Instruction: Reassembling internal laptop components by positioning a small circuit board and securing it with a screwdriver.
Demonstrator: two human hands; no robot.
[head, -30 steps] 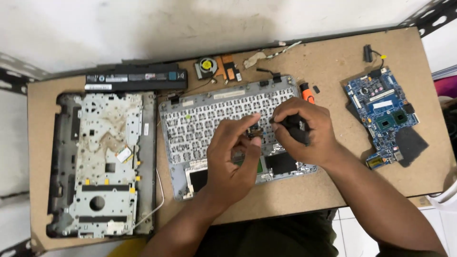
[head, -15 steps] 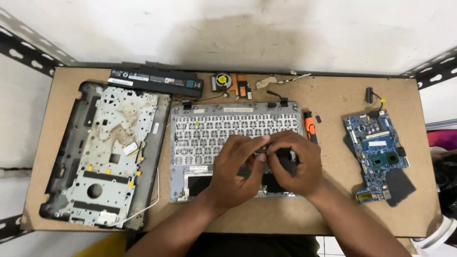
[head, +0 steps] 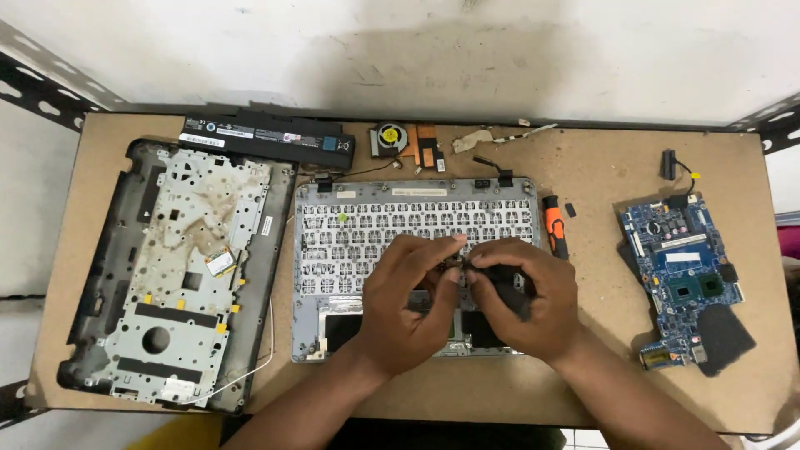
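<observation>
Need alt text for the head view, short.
Two bare hands, left hand and right hand, meet fingertip to fingertip over an upturned laptop keyboard frame on a brown table. A stripped laptop base lies left, a blue circuit board right, a black battery behind.

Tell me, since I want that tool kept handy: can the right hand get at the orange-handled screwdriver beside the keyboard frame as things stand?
Probably yes. The orange-handled screwdriver lies bare on the brown board, just beyond the right hand, with nothing between them. That hand is busy pinching a small dark part, though.
</observation>
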